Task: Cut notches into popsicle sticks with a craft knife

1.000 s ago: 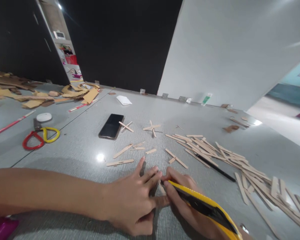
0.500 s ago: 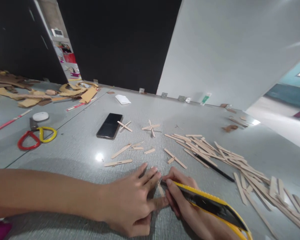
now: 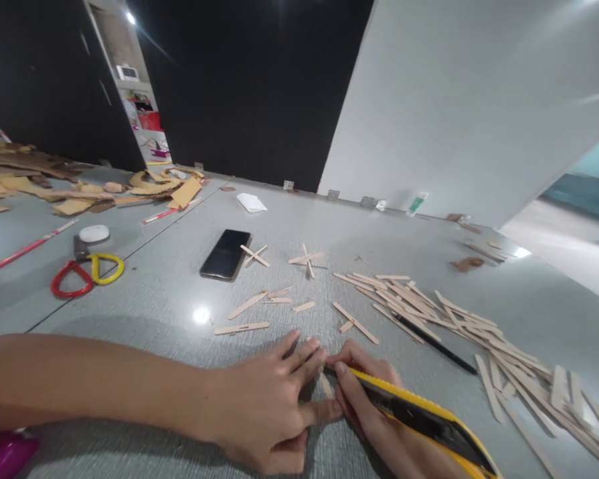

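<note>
My left hand (image 3: 272, 406) lies flat on the grey table (image 3: 154, 299), fingers stretched out and pressing down a small wooden stick (image 3: 326, 385) that shows between both hands. My right hand (image 3: 374, 412) is wrapped round a yellow and black utility knife (image 3: 419, 419), its tip at the stick beside my left fingertips. Most of the stick is hidden under the fingers.
Several loose craft sticks (image 3: 429, 309) spread to the right, with a black pen (image 3: 436, 342) among them. A black phone (image 3: 225, 253) lies ahead, red and yellow scissors (image 3: 84, 274) to the left, cardboard scraps (image 3: 40, 189) at the far left. A pink object (image 3: 2, 452) sits at the bottom left.
Both hands stay together on the stick; the view has shifted slightly and the knife sits a little lower in the picture.
</note>
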`<state>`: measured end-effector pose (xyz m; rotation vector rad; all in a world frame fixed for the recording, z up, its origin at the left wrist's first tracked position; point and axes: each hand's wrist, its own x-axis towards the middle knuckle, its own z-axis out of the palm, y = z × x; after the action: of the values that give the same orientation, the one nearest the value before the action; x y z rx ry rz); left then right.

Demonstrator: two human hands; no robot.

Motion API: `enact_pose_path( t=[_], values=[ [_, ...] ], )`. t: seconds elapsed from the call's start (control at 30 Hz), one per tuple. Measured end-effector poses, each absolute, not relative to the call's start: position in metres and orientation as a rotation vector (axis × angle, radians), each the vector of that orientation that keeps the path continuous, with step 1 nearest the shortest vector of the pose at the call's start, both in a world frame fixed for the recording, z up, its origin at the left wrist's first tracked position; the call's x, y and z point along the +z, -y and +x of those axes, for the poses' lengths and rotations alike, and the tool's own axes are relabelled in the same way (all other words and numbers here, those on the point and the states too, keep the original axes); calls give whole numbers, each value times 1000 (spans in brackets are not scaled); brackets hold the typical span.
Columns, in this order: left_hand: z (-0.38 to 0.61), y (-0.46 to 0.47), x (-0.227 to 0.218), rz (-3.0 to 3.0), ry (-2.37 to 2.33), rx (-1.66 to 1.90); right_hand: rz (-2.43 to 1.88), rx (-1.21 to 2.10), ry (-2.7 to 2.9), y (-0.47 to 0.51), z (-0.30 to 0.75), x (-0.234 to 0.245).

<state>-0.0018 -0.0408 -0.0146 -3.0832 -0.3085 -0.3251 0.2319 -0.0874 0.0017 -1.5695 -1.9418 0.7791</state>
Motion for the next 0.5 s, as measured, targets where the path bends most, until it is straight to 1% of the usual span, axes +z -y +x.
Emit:
enact_pose_path(
  t=[0.1, 0.27, 0.5],
  values=[
    [-2, 41, -14, -3080, 317, -299, -1591, 852, 1914, 88, 234, 0],
    [-3, 41, -16, -3070, 323, -324, -1568, 627, 1983, 86, 229, 4],
    [-2, 43, -14, -3108, 360, -332, -1536, 651, 2021, 83, 233, 8]
  ],
)
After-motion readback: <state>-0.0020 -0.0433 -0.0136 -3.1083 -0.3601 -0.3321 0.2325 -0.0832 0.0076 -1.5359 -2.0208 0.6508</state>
